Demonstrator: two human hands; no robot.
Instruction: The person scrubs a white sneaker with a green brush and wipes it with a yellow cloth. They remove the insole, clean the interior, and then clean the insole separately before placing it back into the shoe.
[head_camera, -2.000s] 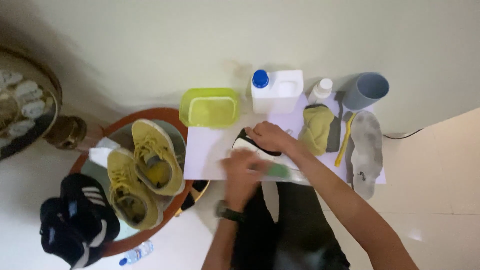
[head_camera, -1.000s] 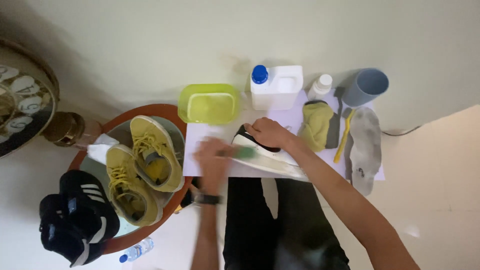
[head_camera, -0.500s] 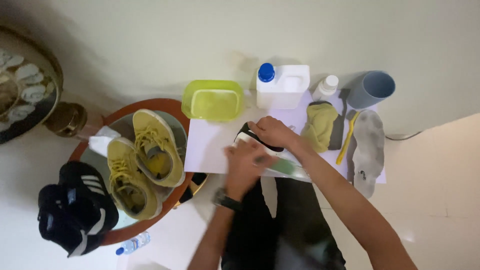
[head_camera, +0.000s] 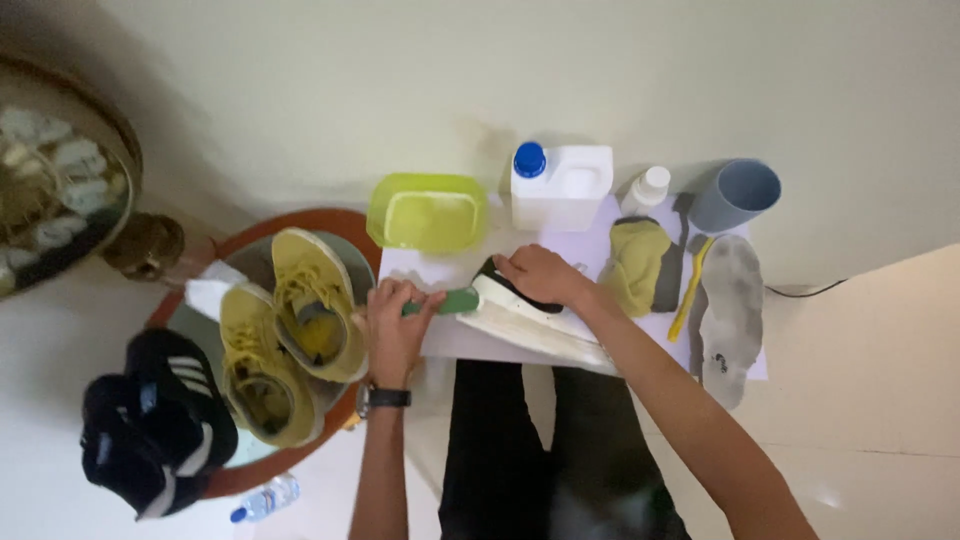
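A round brown table (head_camera: 330, 222) stood on the left, and it held a pair of yellow shoes (head_camera: 290, 330) side by side, with a pair of black shoes (head_camera: 150, 420) lying at its near left edge. In the middle lay a white sheet (head_camera: 440, 335) spread flat, right in front of the person's black-clad legs. On the sheet, a black and white shoe (head_camera: 520, 300) lay on its side with its pale sole turned up. The right hand (head_camera: 540, 275) was closed over the top of that shoe and pressed it down. The left hand (head_camera: 395, 325) was wrapped tight around a green brush (head_camera: 445, 302), and the brush tip sat just beside the toe end of the shoe. At the far side stood a green tub (head_camera: 425, 212), a white jug (head_camera: 560, 185) with a blue cap, a small white bottle (head_camera: 645, 188) and a grey cup (head_camera: 735, 195) lying tilted. To the right lay a yellow cloth (head_camera: 638, 265), a thin yellow brush (head_camera: 690, 290) and a grey insole (head_camera: 728, 315). The shoe could slip out from under the right hand if the brush pushed too hard. The left elbow was close to the yellow shoes, so a big swing could knock them off the table. The jug stood just past the shoe and could tip if it got bumped.
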